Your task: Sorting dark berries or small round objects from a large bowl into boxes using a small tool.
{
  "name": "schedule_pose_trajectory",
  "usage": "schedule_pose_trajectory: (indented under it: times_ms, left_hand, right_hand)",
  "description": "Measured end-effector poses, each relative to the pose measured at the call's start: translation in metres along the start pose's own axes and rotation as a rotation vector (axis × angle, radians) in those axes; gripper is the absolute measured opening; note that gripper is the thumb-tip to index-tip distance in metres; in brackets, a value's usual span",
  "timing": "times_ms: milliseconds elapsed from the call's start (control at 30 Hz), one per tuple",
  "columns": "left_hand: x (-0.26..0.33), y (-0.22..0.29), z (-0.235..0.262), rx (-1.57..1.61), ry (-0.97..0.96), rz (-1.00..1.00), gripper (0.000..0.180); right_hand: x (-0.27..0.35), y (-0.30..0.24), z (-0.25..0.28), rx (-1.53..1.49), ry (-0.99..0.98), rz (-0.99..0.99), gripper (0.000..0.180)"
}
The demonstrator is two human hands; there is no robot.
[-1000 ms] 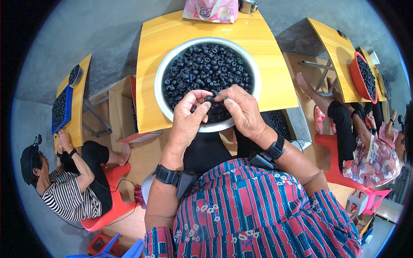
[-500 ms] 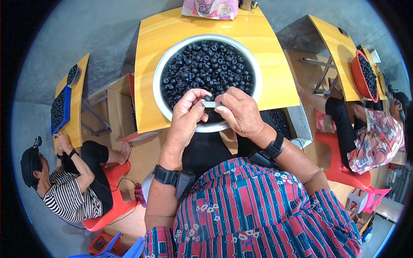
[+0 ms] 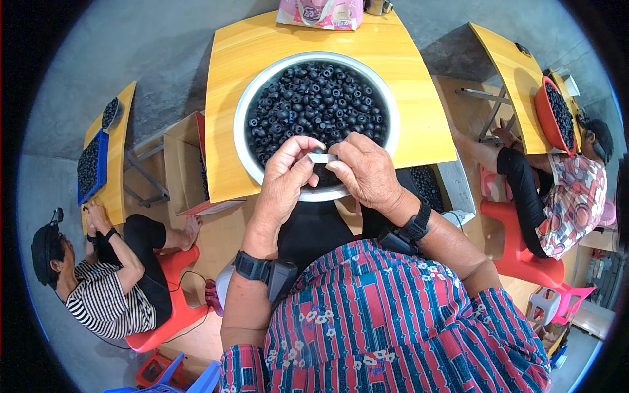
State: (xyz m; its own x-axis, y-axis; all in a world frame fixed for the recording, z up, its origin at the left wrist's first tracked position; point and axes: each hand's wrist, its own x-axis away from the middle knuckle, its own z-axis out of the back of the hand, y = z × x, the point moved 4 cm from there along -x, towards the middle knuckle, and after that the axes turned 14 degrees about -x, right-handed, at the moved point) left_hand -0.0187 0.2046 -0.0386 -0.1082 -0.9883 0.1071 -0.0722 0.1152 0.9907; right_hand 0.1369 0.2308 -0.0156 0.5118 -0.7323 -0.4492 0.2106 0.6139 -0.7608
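A wide silver metal bowl (image 3: 240, 124) heaped with small black round pieces (image 3: 314, 98), many with a ring-shaped hole, stands on a yellow table. Over its near edge, my left hand (image 3: 285, 173) pinches one black round piece (image 3: 319, 150), mostly covered by the fingertips. My right hand (image 3: 368, 171) grips a short flat metal blade (image 3: 322, 158) between thumb and bent fingers. The blade lies across the gap between both hands, against or just beside the piece; I cannot tell whether it cuts in.
Under the yellow table (image 3: 419, 124) are a cardboard box (image 3: 183, 157) at left and a white container (image 3: 458, 187) of black pieces at right. A pink bag (image 3: 321, 14) sits at the far edge. One person (image 3: 111, 281) sits left, another (image 3: 570, 196) right near a red basin (image 3: 547, 118).
My hands stay nearly in place; the piece sits slightly differently at the blade, with less of it showing. The person at right has leaned toward their table, one hand lower near their leg.
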Motion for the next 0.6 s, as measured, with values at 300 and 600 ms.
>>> schedule_pose_trajectory:
  times_ms: [300,600]
  left_hand:
    - [0.0005,0.0003,-0.001,0.002,-0.017,-0.008,0.018]
    - [-0.0008,-0.0072,0.0033,-0.011,-0.067,0.021,0.021]
  right_hand:
    - [0.0005,0.0017,0.0003,-0.006,0.011,0.001,0.017]
    - [0.0001,0.0006,-0.001,0.032,-0.008,0.009,0.016]
